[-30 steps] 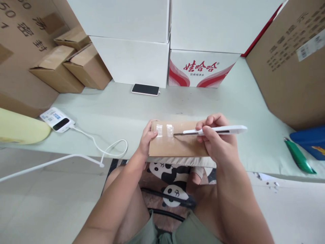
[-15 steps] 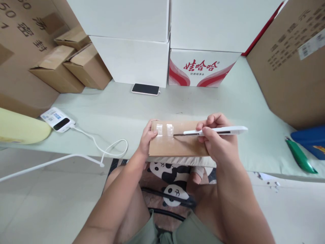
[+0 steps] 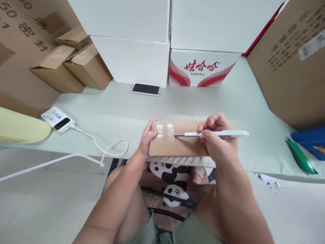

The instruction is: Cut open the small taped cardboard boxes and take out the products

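Observation:
A small brown cardboard box (image 3: 177, 146) lies at the table's front edge, its long side running left to right. Two short strips of clear tape (image 3: 170, 130) cross the seam on its top. My left hand (image 3: 147, 136) grips the box's left end, thumb on top. In my right hand (image 3: 217, 137) is a white utility knife (image 3: 236, 133), its thin blade extended and pointing left. The blade's tip is at the seam, close to the right-hand tape strip; whether it cuts in cannot be made out.
White cartons (image 3: 132, 61) stand at the back, with a phone (image 3: 146, 89) before them. At left are small brown boxes (image 3: 86, 66) and a white device (image 3: 58, 119) with a cable. A green cutter (image 3: 301, 155) lies at right beside a blue object (image 3: 308, 142).
The knife has tilted slightly in my right hand, so its blade now looks thinner. Its tip has shifted very slightly right. My left hand and the box stay in place.

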`<control>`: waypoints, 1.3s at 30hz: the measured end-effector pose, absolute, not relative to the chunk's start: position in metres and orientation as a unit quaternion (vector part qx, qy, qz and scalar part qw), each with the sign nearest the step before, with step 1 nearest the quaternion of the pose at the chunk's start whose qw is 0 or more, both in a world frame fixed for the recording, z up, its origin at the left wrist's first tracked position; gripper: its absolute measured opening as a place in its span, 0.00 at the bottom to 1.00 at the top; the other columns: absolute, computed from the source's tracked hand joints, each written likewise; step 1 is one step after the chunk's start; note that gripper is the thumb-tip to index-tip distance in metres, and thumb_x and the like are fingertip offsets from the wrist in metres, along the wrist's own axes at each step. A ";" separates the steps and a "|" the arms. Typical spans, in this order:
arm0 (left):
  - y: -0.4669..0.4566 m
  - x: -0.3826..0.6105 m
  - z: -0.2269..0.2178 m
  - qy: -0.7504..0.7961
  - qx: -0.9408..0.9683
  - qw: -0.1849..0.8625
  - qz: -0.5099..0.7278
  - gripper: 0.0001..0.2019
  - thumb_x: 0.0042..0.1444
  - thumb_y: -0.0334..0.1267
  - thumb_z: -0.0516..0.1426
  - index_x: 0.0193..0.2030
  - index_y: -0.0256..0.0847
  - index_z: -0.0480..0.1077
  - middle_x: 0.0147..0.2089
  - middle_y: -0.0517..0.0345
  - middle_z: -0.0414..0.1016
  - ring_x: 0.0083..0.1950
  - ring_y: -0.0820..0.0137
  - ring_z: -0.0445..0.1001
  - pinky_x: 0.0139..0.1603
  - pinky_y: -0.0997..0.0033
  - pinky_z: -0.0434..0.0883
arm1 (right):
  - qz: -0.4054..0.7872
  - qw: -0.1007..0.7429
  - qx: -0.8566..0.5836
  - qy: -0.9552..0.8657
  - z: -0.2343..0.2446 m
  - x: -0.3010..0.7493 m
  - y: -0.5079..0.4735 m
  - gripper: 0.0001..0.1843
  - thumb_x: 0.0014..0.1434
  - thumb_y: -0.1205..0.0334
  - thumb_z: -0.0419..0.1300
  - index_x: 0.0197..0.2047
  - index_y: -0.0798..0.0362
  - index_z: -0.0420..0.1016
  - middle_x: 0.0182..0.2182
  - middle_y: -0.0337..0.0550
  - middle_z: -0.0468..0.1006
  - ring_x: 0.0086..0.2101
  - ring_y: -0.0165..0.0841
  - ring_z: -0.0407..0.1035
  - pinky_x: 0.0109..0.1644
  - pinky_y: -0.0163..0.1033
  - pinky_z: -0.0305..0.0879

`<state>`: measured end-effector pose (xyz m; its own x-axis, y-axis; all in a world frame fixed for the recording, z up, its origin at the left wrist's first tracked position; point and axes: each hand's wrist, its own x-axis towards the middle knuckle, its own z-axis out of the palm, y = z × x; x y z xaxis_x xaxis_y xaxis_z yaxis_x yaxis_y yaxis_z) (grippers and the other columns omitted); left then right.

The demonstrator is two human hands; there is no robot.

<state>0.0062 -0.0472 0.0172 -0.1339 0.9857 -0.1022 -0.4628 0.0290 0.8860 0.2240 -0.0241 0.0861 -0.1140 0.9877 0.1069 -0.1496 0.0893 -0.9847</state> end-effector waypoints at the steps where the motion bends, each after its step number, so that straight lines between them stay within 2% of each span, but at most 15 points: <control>1: -0.047 0.006 0.018 0.422 0.308 0.581 0.624 0.23 0.41 0.48 0.68 0.44 0.42 0.72 0.36 0.61 0.73 0.36 0.69 0.71 0.36 0.70 0.69 | 0.537 0.533 -0.403 -0.515 0.086 0.224 -0.024 0.15 0.46 0.73 0.59 0.34 0.48 0.60 0.27 0.32 0.74 0.26 0.26 0.65 0.27 0.32 0.52; 8: -0.046 0.006 0.018 0.408 0.311 0.588 0.625 0.23 0.41 0.47 0.68 0.44 0.43 0.72 0.36 0.61 0.73 0.35 0.69 0.71 0.35 0.70 0.68 | 0.525 0.568 -0.407 -0.486 0.091 0.221 -0.025 0.12 0.43 0.73 0.57 0.30 0.48 0.61 0.24 0.32 0.75 0.23 0.25 0.62 0.24 0.32 0.49; 14: -0.046 0.006 0.017 0.410 0.317 0.584 0.625 0.22 0.42 0.47 0.67 0.44 0.43 0.72 0.36 0.61 0.72 0.35 0.69 0.71 0.35 0.71 0.68 | 0.504 0.609 -0.396 -0.468 0.093 0.218 -0.025 0.11 0.42 0.73 0.58 0.27 0.49 0.62 0.22 0.31 0.73 0.25 0.25 0.66 0.28 0.32 0.54; 21: -0.046 0.005 0.015 0.420 0.321 0.576 0.623 0.22 0.42 0.48 0.67 0.44 0.42 0.72 0.36 0.60 0.73 0.36 0.68 0.71 0.36 0.70 0.69 | 0.512 0.664 -0.349 -0.418 0.094 0.221 -0.020 0.11 0.38 0.72 0.58 0.24 0.49 0.60 0.19 0.31 0.70 0.21 0.25 0.60 0.26 0.34 0.54; 25: -0.046 0.005 0.016 0.432 0.314 0.569 0.625 0.22 0.40 0.47 0.66 0.43 0.42 0.73 0.35 0.61 0.73 0.35 0.69 0.71 0.36 0.71 0.69 | 0.512 0.665 -0.342 -0.423 0.094 0.223 -0.020 0.10 0.38 0.71 0.59 0.23 0.49 0.61 0.19 0.32 0.69 0.21 0.25 0.59 0.25 0.34 0.52; 32: -0.044 0.007 0.019 0.443 0.302 0.571 0.621 0.22 0.38 0.47 0.66 0.41 0.42 0.73 0.35 0.61 0.73 0.34 0.69 0.71 0.34 0.71 0.69 | 0.514 0.659 -0.337 -0.433 0.094 0.222 -0.021 0.09 0.42 0.69 0.60 0.25 0.49 0.63 0.20 0.32 0.69 0.22 0.26 0.62 0.25 0.34 0.55; 39: -0.044 0.006 0.018 0.446 0.310 0.567 0.620 0.22 0.38 0.47 0.66 0.41 0.42 0.72 0.34 0.62 0.72 0.33 0.70 0.70 0.34 0.71 0.68 | 0.520 0.621 -0.347 -0.473 0.094 0.221 -0.023 0.09 0.44 0.70 0.61 0.25 0.49 0.64 0.21 0.32 0.70 0.23 0.25 0.63 0.26 0.33 0.54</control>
<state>0.0059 -0.0437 0.0185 -0.1658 0.9786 -0.1219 -0.4257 0.0405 0.9039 0.2213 -0.0234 0.0939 0.0126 0.9737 0.2275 -0.3177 0.2196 -0.9224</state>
